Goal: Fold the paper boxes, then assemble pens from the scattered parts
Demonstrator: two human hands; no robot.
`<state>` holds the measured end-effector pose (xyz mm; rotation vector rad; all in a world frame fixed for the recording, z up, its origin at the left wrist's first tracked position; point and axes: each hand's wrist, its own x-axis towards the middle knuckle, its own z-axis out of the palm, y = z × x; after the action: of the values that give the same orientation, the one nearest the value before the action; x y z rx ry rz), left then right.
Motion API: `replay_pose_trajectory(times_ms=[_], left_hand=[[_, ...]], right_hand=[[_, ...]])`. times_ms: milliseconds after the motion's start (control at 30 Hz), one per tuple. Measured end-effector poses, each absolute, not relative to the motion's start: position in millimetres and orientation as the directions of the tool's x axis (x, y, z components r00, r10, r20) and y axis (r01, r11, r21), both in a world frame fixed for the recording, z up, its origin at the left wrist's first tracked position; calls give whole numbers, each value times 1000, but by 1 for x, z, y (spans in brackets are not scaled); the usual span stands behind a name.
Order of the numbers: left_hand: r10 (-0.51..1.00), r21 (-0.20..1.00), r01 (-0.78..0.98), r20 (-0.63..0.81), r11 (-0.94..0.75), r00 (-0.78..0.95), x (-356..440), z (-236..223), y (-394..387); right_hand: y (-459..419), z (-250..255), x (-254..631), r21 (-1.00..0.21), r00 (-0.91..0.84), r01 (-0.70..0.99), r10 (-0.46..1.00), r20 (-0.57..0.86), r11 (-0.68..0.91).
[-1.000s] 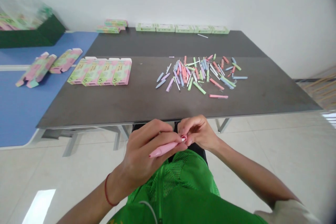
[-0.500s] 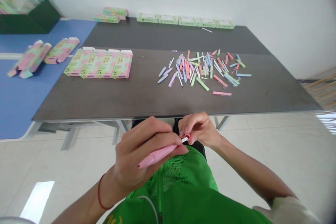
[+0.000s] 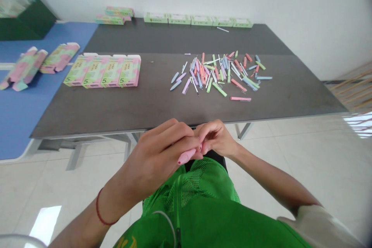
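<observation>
My left hand (image 3: 157, 155) is closed around a pink pen (image 3: 187, 156), whose blunt end pokes out below my fingers. My right hand (image 3: 215, 137) pinches the pen's other end, fingertips pressed against my left hand; the small cap is hidden between them. Both hands hover over my green-clad lap, just short of the dark table's near edge (image 3: 116, 130). A loose heap of pastel pens and pen parts (image 3: 217, 73) lies on the table beyond my hands, with one pink pen (image 3: 240, 99) lying apart in front of it.
A row of pink-and-green boxes (image 3: 103, 71) lies at the table's left. More flat boxes (image 3: 37, 62) rest on a blue surface farther left. Green boxes (image 3: 197, 20) line the far edge by the wall. Pale tiled floor surrounds the table.
The hands have come together: the gap with the white tip and red cap has closed, and much less of the pink pen shows. The view has shifted slightly.
</observation>
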<state>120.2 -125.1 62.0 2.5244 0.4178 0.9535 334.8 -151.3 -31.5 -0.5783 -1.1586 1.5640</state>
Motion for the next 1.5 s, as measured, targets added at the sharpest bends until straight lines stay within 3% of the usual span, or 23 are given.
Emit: replay_pose_trajectory(times_ms=[167, 467, 633, 900, 1067, 1233, 1400, 1500], left_hand=[[358, 437, 134, 485, -890, 798, 120, 69, -120], [401, 502, 78, 578, -861, 711, 119, 52, -121], [487, 544, 147, 559, -826, 671, 120, 51, -127], [448, 515, 95, 622, -852, 642, 121, 49, -128], [461, 504, 97, 674, -858, 577, 121, 45, -130], [581, 607, 163, 594, -777, 556, 126, 41, -106], [723, 817, 97, 440, -568, 532, 146, 32, -52], [771, 877, 63, 383, -477, 510, 155, 25, -28]], right_hand=[[-150, -33, 334, -906, -318, -422, 938, 137, -11], [-152, -39, 333, -887, -297, -461, 942, 159, 4], [-153, -30, 333, -901, -330, -433, 925, 186, 26], [-148, -14, 344, -965, -393, -244, 899, 192, 99], [-151, -16, 340, -953, -320, -296, 932, 169, 71], [-145, -18, 335, -932, -307, -352, 951, 28, -86], [-107, -22, 337, -879, -194, -459, 980, -46, -132], [-85, -21, 342, -857, -222, -477, 970, -96, -194]])
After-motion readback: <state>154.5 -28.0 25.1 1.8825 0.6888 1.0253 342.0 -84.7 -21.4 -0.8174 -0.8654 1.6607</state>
